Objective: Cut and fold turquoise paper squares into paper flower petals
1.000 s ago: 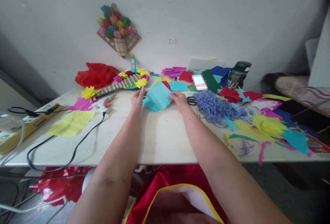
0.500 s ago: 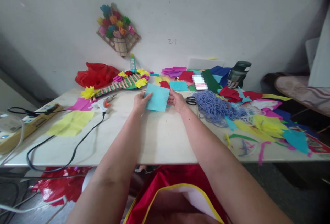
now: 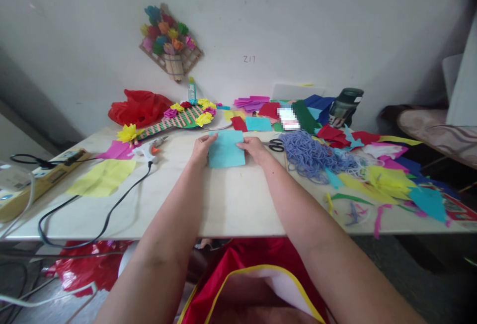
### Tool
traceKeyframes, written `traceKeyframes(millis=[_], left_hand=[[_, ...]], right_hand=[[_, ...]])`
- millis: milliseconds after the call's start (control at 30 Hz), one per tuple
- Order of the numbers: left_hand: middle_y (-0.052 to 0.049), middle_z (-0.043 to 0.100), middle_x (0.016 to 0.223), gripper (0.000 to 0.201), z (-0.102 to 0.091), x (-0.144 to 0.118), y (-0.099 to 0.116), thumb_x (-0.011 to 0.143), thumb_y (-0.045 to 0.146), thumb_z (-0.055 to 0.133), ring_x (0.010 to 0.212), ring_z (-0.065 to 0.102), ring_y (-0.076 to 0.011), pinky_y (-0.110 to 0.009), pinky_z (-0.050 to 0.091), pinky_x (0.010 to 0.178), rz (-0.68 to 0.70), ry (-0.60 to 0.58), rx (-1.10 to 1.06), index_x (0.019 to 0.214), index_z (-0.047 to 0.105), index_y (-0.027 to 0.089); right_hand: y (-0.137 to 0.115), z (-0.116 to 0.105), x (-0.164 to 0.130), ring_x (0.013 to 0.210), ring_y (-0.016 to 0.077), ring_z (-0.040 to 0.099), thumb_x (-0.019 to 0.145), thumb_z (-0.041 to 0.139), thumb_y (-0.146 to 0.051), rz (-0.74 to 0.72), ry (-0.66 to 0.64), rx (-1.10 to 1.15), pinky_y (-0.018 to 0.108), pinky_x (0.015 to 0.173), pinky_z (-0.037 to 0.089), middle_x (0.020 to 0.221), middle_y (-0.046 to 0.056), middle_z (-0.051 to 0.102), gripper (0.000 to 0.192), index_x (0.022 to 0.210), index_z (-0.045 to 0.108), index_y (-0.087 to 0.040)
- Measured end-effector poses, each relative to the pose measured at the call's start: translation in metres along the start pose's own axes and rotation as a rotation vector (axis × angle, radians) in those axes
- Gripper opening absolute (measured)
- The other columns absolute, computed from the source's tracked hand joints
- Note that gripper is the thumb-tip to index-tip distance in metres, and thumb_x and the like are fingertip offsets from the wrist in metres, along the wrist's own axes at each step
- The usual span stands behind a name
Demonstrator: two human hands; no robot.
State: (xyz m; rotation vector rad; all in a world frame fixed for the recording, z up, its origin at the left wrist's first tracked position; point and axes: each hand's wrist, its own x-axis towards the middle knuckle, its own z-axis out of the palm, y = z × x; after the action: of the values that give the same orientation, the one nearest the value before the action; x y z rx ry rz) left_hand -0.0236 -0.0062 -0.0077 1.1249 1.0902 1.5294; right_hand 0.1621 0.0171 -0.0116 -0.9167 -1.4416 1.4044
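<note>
Turquoise paper sheet (image 3: 226, 149) lies flat on the tabletop (image 3: 231, 200), pinned at its side edges by my left hand (image 3: 203, 146) and right hand (image 3: 254, 147), fingers pressing down; flattening appears underway, and creasing next would call for aligned edges.

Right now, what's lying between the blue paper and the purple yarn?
In the head view, the right hand and black scissors lie between the blue paper and purple yarn.
</note>
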Motion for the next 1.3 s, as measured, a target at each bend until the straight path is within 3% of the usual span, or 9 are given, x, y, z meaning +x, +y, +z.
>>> traceKeyframes(millis=[133, 267, 667, 800, 933, 1100, 1300], left_hand=[[-0.001, 0.062, 0.059, 0.041, 0.002, -0.003, 0.0, 0.047, 0.041, 0.077, 0.053, 0.057, -0.0146, -0.028, 0.046, 0.056, -0.034, -0.074, -0.032, 0.074, 0.064, 0.014], [-0.001, 0.064, 0.061, 0.039, 0.003, -0.004, 0.0, 0.048, 0.037, 0.077, 0.055, 0.058, -0.0147, -0.029, 0.047, 0.059, -0.043, -0.084, -0.056, 0.076, 0.064, 0.013], [0.003, 0.056, 0.051, 0.035, 0.004, -0.006, 0.006, 0.044, 0.034, 0.078, 0.044, 0.049, -0.0091, -0.021, 0.036, 0.044, -0.056, -0.003, 0.043, 0.064, 0.057, 0.015], [0.004, 0.054, 0.05, 0.034, 0.004, -0.004, 0.002, 0.046, 0.034, 0.077, 0.043, 0.048, -0.0085, -0.021, 0.033, 0.042, -0.027, 0.0, 0.016, 0.065, 0.056, 0.016], [0.002, 0.056, 0.051, 0.032, 0.003, -0.004, 0.006, 0.05, 0.04, 0.073, 0.046, 0.051, -0.0103, -0.022, 0.037, 0.047, -0.084, 0.003, -0.075, 0.063, 0.058, 0.015], [-0.008, 0.064, 0.062, 0.049, -0.002, -0.005, 0.016, 0.06, 0.06, 0.057, 0.057, 0.059, -0.0182, -0.029, 0.044, 0.056, -0.282, -0.12, -0.202, 0.065, 0.064, 0.012], [-0.005, 0.064, 0.061, 0.03, -0.003, -0.011, 0.016, 0.05, 0.037, 0.076, 0.053, 0.057, -0.0158, -0.027, 0.043, 0.053, -0.249, -0.199, -0.006, 0.065, 0.064, 0.013]], right_hand=[[0.004, -0.002, 0.001, 0.045, 0.0094, 0.045, 0.052, 0.072, -0.038, -0.004, -0.042, -0.003, 0.023, 0.047, 0.036, 0.046, -0.006, 0.049, 0.029, 0.057, 0.051, -0.018], [0.004, -0.002, 0.002, 0.044, 0.0081, 0.041, 0.053, 0.071, -0.037, -0.036, 0.024, 0.008, 0.023, 0.047, 0.032, 0.047, -0.006, 0.047, 0.028, 0.056, 0.051, -0.018], [-0.001, -0.002, -0.003, 0.044, 0.008, 0.044, 0.053, 0.072, -0.036, 0.004, -0.065, 0.03, 0.023, 0.047, 0.034, 0.048, -0.006, 0.05, 0.026, 0.061, 0.056, -0.017], [-0.001, -0.001, -0.002, 0.046, 0.0082, 0.046, 0.055, 0.071, -0.033, 0.003, -0.008, 0.05, 0.023, 0.049, 0.036, 0.051, -0.005, 0.054, 0.023, 0.066, 0.058, -0.017], [-0.001, -0.002, -0.001, 0.046, 0.0079, 0.046, 0.052, 0.072, -0.029, -0.008, 0.055, 0.083, 0.022, 0.049, 0.036, 0.052, -0.005, 0.055, 0.021, 0.063, 0.058, -0.016], [-0.007, -0.005, -0.007, 0.046, 0.0086, 0.047, 0.05, 0.074, -0.03, 0.059, -0.054, 0.066, 0.023, 0.048, 0.036, 0.052, -0.004, 0.056, 0.025, 0.062, 0.059, -0.015], [-0.008, -0.004, -0.008, 0.048, 0.0101, 0.049, 0.046, 0.077, -0.028, 0.102, -0.072, 0.043, 0.024, 0.051, 0.038, 0.051, -0.003, 0.058, 0.028, 0.064, 0.061, -0.015]])
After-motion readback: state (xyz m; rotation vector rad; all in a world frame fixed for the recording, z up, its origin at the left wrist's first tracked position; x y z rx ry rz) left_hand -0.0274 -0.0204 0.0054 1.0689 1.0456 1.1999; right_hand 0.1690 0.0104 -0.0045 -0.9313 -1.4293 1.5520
